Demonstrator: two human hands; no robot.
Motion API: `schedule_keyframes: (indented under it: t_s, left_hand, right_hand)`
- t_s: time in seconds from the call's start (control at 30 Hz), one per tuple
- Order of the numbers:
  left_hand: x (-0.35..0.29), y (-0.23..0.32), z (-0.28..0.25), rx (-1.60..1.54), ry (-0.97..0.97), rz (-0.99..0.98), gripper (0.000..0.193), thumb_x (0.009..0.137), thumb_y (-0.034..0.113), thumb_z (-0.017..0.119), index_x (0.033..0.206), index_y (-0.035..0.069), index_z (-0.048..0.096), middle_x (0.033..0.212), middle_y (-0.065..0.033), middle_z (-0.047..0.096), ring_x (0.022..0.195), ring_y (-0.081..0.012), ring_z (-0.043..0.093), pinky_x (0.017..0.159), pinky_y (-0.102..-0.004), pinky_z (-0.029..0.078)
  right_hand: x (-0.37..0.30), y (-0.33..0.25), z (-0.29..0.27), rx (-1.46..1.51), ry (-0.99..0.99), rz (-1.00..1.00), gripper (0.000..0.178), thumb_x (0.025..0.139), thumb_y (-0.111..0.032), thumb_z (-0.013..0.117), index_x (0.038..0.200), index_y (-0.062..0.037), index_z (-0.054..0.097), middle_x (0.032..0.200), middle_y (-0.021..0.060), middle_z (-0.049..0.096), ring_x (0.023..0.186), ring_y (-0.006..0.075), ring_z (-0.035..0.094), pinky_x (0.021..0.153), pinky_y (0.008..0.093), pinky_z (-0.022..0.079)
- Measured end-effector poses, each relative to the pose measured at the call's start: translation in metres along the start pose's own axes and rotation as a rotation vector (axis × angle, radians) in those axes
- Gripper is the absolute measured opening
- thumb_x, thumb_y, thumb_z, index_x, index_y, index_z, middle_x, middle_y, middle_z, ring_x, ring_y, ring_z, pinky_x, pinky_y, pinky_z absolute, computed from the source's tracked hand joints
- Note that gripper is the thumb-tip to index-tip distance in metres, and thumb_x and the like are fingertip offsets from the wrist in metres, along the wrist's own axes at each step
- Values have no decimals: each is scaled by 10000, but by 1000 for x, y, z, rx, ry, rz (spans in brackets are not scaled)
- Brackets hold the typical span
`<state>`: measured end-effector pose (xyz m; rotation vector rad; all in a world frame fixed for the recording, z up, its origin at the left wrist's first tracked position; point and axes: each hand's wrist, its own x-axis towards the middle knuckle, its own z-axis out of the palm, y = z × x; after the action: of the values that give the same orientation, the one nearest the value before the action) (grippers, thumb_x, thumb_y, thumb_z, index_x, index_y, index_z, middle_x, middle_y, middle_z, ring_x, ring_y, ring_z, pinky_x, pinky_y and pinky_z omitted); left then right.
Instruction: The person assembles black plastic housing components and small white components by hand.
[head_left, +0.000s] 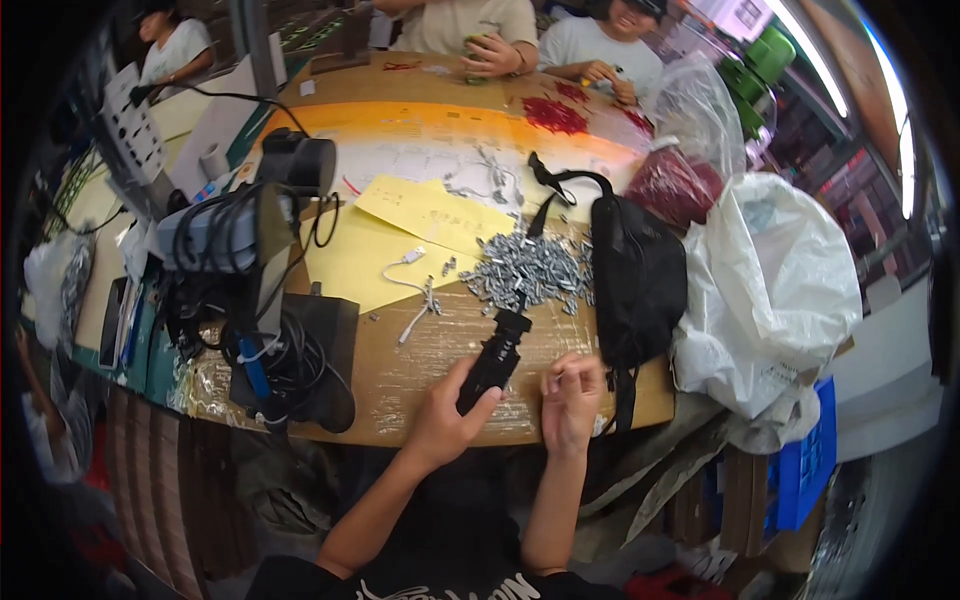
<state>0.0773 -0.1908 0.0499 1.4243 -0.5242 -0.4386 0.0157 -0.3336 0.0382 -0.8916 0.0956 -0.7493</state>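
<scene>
My left hand (452,412) is wrapped round a long black slotted block (490,366), tilted up and away from me above the table's near edge. Its far end reaches toward a pile of small grey metal parts (528,270). To the right of the block, my right hand (572,398) is raised with its fingers curled and the fingertips together; whatever is in them, if anything, is too small to make out. Left of the pile, a short white cable with a plug (408,290) lies partly on yellow sheets (350,262).
A black bag (640,275) lies right of the pile, beside a white plastic sack (765,290). Tangled black cables (290,350) and dark equipment crowd the left. Across the table (400,390), red pieces (555,115) lie before other people at work. A blue crate (806,460) stands low right.
</scene>
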Motion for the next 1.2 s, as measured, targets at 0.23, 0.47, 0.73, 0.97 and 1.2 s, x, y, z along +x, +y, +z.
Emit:
schedule_keyframes:
  t_s: [0.23, 0.47, 0.73, 0.97, 1.2]
  left_hand:
    - [3, 7, 2, -340, -8, -160, 246, 852, 89, 541, 1068, -10, 477, 824, -104, 624, 643, -85, 571, 574, -210, 461]
    - [7, 4, -4, -169, -126, -81, 191, 834, 44, 550, 1010, -17, 508, 814, -54, 615, 700, -69, 561, 609, -207, 452]
    - [0, -5, -1, -40, -109, -79, 204, 792, 60, 600, 942, 10, 472, 775, -58, 622, 694, -61, 557, 589, -208, 441]
    - [1, -10, 1, -15, -63, -21, 220, 799, 86, 601, 945, 25, 448, 709, -58, 615, 618, -55, 546, 525, -217, 421]
    - [5, -4, 2, -6, -60, -102, 219, 809, 90, 596, 948, 25, 439, 711, -59, 612, 604, -58, 544, 514, -216, 421]
  right_hand:
    - [1, -4, 6, -198, 125, 56, 83, 779, 48, 586, 806, 2, 523, 815, 73, 540, 686, 120, 559, 626, 235, 470]
    - [0, -4, 10, -288, 50, 20, 118, 752, 86, 590, 808, 12, 516, 798, 84, 537, 661, 125, 561, 611, 221, 465]
    - [-5, -7, 12, -304, 28, 139, 145, 730, 79, 619, 785, 2, 510, 753, 70, 553, 635, 110, 555, 596, 208, 457]
    - [-5, -7, 11, -352, -26, 103, 141, 719, 119, 600, 792, 18, 535, 821, 85, 564, 756, 122, 564, 666, 214, 468]
    - [0, -8, 11, -336, -48, 82, 134, 712, 145, 582, 801, 45, 576, 884, 111, 565, 827, 159, 572, 749, 246, 483]
